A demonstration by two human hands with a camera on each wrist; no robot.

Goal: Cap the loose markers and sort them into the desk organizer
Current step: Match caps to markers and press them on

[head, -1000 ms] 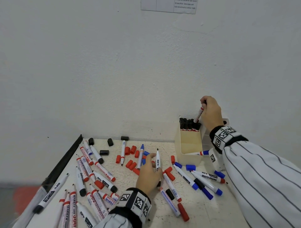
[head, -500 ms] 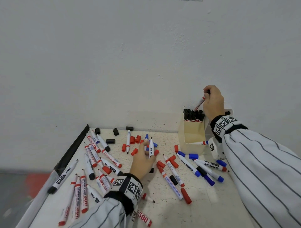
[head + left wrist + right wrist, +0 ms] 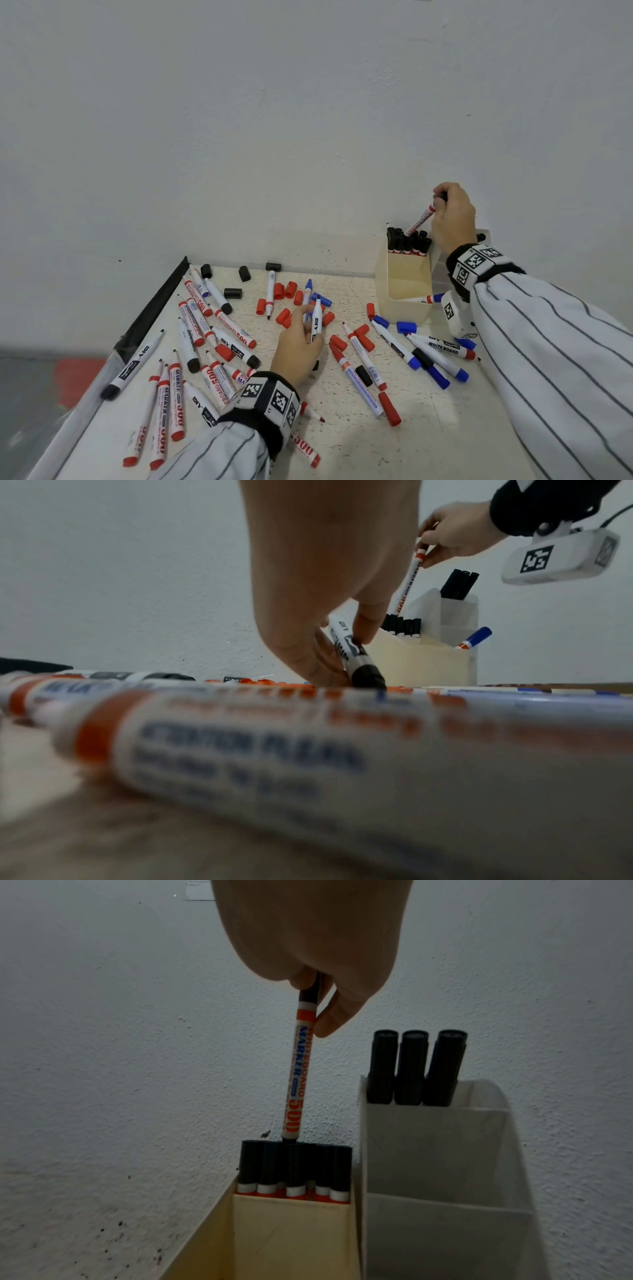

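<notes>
My right hand pinches the black-capped end of a white marker with red print. That marker hangs tilted, its lower end among several black-capped markers in the back compartment of the cream desk organizer. My left hand grips a white DIY marker upright at the table's middle, uncapped tip up and black end down by the tabletop.
Many loose markers, red caps, black caps and blue-capped markers litter the table. A blue-capped marker lies in the organizer's front compartment. Three black-capped markers stand in its right section. A black strip edges the table's left side.
My left hand has shifted a little to the left with the DIY marker, toward the red caps. The right hand stays over the organizer with its marker.
</notes>
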